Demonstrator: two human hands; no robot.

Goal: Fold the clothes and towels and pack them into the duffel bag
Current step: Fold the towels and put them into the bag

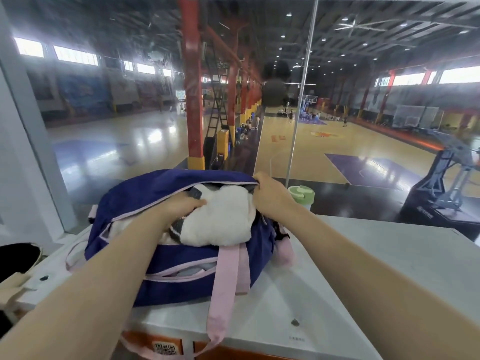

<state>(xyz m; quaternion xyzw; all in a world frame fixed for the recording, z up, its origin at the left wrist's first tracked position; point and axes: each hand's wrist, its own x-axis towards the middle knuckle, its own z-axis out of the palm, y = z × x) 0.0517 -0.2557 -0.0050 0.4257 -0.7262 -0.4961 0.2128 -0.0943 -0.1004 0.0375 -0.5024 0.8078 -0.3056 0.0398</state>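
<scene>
Duffel bag [145, 203], one, navy with pale pink trim and pink straps [226, 276], sits on a white table [363, 268] right in front of a glass wall [130, 113], main zip open, side pocket on the near face also gaping with something pale inside. One white fluffy towel [220, 219] with dark grey patches bulges out of the main opening, partly inside, partly hanging over the near lip. Left hand [181, 206] is curled into the towel, gripping it at the left edge of the bundle. Right hand [270, 194] pinches the far rim of the bag's opening, fingers closed round the pink-edged fabric, pulling it up. One green-lidded cup [301, 196] stands just beside the bag's right end, half hidden by the right wrist. Writing: a QR code sticker [165, 349] on the orange front edge of the table, too blurred to read; small grey print on the tabletop near the front, illegible. Black and beige object [18, 258] at the left edge, cut off, cannot tell what. Through the glass: basketball courts, red pillars [192, 87], one hoop stand [446, 183] on the right, several small figures far off.
</scene>
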